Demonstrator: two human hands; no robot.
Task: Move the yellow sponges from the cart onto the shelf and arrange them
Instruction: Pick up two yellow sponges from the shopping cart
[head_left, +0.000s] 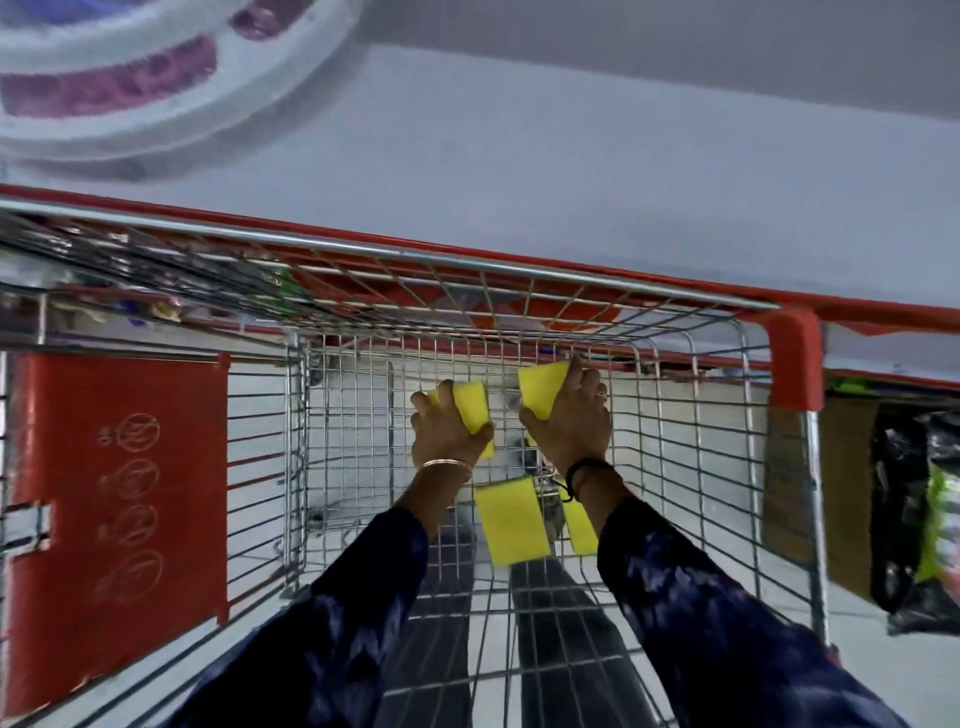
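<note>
Two hands were seen reaching down into a wire shopping cart (675, 467), each closed on a yellow sponge. The left hand (447, 431) was curled over one sponge (470, 410), with the fingers wrapped along its far edge and the thumb pressed against its near side. The right hand (571, 421) was clamped on a second sponge (543, 387), which was tilted, one corner raised toward the far wall of the cart. Both held sponges were kept inside the basket, near its far end and just beside each other.

Two further yellow sponges were left on the wire floor of the cart. One (511, 522) lay between the two forearms, below the wrists, and another (582, 527) was partly hidden under the right forearm. A thin metal bangle (444, 463) was worn on the left wrist and a dark band (584, 470) on the right. Dark blue patterned sleeves (701, 597) covered both arms.

A red plastic flap (119, 499), marked with round symbols, was set against the cart's left side, and a red corner guard (792, 358) capped its far right rim. Beyond the rim a pale grey shelf surface (571, 171) was seen, with a blurred round white and purple object (130, 78) at its left. Dark packaged goods (914, 514) stood to the right of the cart.
</note>
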